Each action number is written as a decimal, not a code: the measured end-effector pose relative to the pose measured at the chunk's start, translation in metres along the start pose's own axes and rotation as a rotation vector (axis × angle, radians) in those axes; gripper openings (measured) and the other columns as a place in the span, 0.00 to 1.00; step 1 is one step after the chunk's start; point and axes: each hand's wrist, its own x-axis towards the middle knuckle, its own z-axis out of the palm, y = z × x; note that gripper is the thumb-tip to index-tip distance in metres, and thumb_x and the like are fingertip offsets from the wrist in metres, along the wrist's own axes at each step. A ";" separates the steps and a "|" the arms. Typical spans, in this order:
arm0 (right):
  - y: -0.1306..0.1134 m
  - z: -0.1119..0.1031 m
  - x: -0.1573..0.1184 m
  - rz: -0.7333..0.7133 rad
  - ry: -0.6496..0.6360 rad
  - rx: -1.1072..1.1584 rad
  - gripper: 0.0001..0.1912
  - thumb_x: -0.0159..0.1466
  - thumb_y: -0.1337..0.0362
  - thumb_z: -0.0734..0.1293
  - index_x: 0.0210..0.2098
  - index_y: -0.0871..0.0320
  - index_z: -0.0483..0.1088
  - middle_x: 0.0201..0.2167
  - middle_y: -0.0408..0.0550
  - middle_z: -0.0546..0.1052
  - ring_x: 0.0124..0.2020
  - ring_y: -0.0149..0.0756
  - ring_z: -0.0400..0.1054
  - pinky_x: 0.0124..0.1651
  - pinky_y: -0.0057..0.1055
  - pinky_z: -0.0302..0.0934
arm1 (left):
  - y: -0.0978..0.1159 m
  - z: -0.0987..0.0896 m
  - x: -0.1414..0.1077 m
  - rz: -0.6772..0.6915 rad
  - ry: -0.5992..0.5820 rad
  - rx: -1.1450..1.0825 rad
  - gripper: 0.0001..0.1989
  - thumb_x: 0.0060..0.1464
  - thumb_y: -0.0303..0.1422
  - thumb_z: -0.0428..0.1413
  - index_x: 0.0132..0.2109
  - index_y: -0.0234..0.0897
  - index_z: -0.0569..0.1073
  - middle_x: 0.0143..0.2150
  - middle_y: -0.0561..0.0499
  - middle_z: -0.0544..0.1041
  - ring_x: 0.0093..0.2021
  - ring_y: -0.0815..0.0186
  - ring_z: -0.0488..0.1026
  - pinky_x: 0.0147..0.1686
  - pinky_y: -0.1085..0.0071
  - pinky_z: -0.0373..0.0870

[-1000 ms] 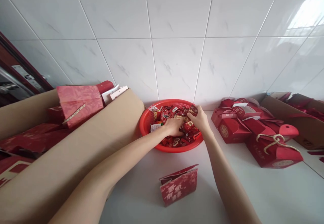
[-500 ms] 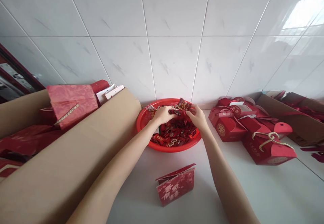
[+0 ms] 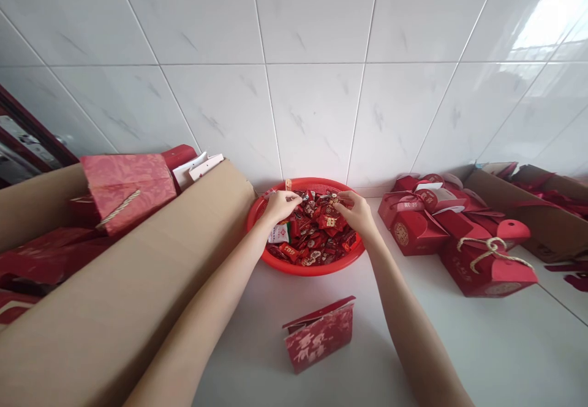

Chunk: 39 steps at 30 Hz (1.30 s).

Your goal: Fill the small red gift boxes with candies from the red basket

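In the middle stands a red plastic basket [image 3: 316, 270] full of small wrapped candies [image 3: 316, 235], mostly red and dark brown. My left hand [image 3: 281, 206] reaches over its left side, thumb and fingertips pinched together; what lies between them, if anything, is too small to tell. A white and green packet [image 3: 279, 233] lies just below that hand. At the basket's right side, my right hand [image 3: 357, 212] has its thumb and fingers closed on a dark wrapped candy [image 3: 331, 201] on the pile. In front stands a folded red gift box [image 3: 320, 339] with pale lettering.
A large cardboard box [image 3: 138, 254] holding red gift bags [image 3: 128, 189] takes up the left. Several filled-out red gift boxes [image 3: 420, 235] stand at the right, one with a rope handle. Behind them is another cardboard box [image 3: 528, 217]. A tiled wall [image 3: 316, 119] rises at the back.
My hands have moved apart: the left has shifted left across the basket, while the right has stayed near the right rim. The upright brown candy between them has come down onto the pile.
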 end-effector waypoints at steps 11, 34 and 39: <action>-0.006 0.000 -0.002 -0.119 -0.184 0.131 0.17 0.59 0.54 0.72 0.43 0.56 0.75 0.41 0.52 0.82 0.44 0.45 0.77 0.49 0.43 0.70 | 0.009 0.007 -0.003 0.303 -0.233 -0.188 0.15 0.58 0.39 0.56 0.44 0.36 0.82 0.47 0.47 0.84 0.48 0.57 0.79 0.52 0.64 0.72; -0.009 -0.003 -0.003 -0.075 -0.194 0.172 0.14 0.57 0.61 0.65 0.40 0.56 0.77 0.41 0.48 0.81 0.41 0.40 0.74 0.46 0.36 0.68 | 0.013 0.007 0.010 0.242 0.104 0.282 0.15 0.57 0.27 0.52 0.44 0.39 0.83 0.47 0.47 0.82 0.47 0.59 0.78 0.52 0.64 0.73; -0.005 -0.002 -0.002 -0.055 -0.117 0.174 0.15 0.57 0.57 0.67 0.41 0.57 0.75 0.32 0.47 0.79 0.35 0.39 0.74 0.39 0.35 0.68 | 0.028 0.018 0.008 0.434 -0.382 0.484 0.16 0.53 0.32 0.60 0.49 0.41 0.81 0.52 0.45 0.79 0.54 0.54 0.74 0.54 0.63 0.70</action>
